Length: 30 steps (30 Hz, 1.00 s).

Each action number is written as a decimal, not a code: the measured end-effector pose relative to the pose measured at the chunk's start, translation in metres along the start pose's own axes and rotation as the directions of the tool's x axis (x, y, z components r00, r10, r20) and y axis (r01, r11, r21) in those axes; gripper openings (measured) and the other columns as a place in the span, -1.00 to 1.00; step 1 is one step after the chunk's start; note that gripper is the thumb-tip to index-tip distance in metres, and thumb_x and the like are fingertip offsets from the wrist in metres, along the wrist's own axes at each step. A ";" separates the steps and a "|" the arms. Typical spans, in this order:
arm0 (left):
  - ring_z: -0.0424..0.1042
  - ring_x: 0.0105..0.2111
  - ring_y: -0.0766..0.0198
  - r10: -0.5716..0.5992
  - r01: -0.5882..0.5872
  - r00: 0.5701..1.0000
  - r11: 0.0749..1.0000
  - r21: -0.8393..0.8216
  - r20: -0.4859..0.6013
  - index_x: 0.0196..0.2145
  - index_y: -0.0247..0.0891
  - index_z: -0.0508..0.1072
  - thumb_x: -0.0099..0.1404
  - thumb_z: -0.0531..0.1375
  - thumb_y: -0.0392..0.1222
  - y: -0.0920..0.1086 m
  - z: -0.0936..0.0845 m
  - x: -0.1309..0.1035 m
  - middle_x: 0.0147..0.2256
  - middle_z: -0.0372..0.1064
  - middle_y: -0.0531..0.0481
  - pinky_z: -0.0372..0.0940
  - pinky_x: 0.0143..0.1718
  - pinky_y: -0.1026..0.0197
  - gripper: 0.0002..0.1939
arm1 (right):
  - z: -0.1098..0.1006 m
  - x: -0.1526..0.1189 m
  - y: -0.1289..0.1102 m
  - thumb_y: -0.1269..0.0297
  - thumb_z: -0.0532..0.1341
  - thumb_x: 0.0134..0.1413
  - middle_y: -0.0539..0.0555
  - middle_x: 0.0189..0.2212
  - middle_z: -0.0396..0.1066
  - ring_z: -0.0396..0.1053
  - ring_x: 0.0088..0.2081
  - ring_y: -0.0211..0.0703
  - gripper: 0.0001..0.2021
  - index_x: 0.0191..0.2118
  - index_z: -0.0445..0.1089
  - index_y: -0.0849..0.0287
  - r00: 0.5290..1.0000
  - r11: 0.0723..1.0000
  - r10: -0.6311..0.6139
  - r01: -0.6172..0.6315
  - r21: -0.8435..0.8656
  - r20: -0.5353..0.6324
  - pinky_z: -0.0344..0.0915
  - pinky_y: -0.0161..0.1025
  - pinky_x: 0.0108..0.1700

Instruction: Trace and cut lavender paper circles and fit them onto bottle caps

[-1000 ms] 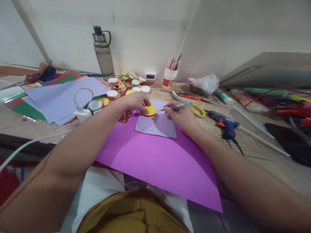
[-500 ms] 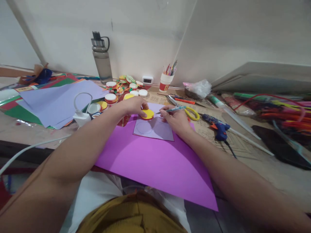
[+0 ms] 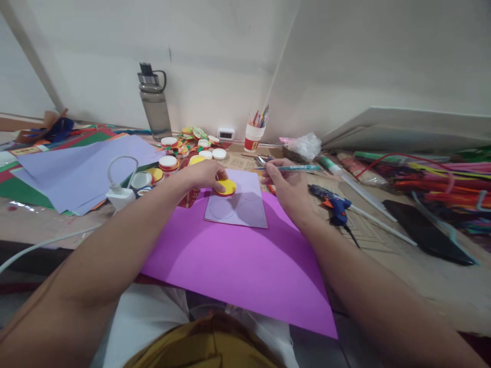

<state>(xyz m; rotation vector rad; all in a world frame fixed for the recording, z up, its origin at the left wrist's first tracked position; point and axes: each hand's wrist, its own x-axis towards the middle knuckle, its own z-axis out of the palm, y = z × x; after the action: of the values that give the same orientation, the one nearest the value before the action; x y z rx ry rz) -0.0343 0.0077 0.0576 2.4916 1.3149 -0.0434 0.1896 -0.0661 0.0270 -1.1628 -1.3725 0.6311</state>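
My left hand point(image 3: 207, 176) grips a round yellow disc point(image 3: 227, 188) with a red edge by its left side, on the upper part of a small lilac paper point(image 3: 258, 216). Circles are drawn in pen on that paper, below the disc and to its right. The paper lies on a large bright purple sheet point(image 3: 233, 266) that overhangs the table's front edge. Closed round a light-blue pen point(image 3: 303, 167), my right hand point(image 3: 286, 186) is raised to the right of the lilac paper, the pen lying nearly level. Scissors behind this hand are mostly hidden.
A glue gun point(image 3: 337, 207) and a dark phone-like slab point(image 3: 425, 232) lie to the right. At the back stand a water bottle point(image 3: 156, 115), a pen cup point(image 3: 254, 137) and several round lids point(image 3: 168, 163). Lilac sheets point(image 3: 76, 171) and a white charger point(image 3: 120, 196) are on the left.
My right hand has moved the pen right, away from the disc, and turned it nearly level. My left hand stays on the disc. The view has shifted slightly.
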 end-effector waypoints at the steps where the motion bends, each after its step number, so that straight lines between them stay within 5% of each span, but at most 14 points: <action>1: 0.47 -0.26 0.24 0.002 -0.002 1.000 1.000 -0.001 0.005 -0.05 -0.20 0.58 0.10 0.29 -0.07 -0.001 0.000 0.001 -0.18 0.57 -0.02 0.22 -0.32 0.29 -0.56 | 0.002 -0.001 0.002 0.05 0.22 0.15 0.01 -0.42 0.43 0.44 -0.42 -0.24 -0.76 -0.26 0.37 0.12 1.000 1.000 0.005 -0.005 0.007 0.014 0.45 -0.24 -0.30; 30: 0.47 -0.24 0.24 -0.050 0.050 0.999 0.999 -0.012 0.002 -0.08 -0.22 0.58 0.07 0.32 -0.07 0.008 0.000 -0.002 -0.19 0.56 -0.03 0.22 -0.28 0.30 -0.57 | 0.020 -0.008 0.027 0.11 0.18 0.17 0.02 -0.48 0.44 0.41 -0.50 -0.22 -0.78 -0.26 0.41 0.16 0.971 0.978 0.031 0.020 -0.207 0.239 0.33 -0.26 -0.39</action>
<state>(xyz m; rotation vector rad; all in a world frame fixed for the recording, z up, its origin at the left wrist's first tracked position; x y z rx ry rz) -0.0290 0.0024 0.0602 2.4472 1.3729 -0.0491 0.1762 -0.0583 -0.0044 -1.2882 -1.6744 0.6610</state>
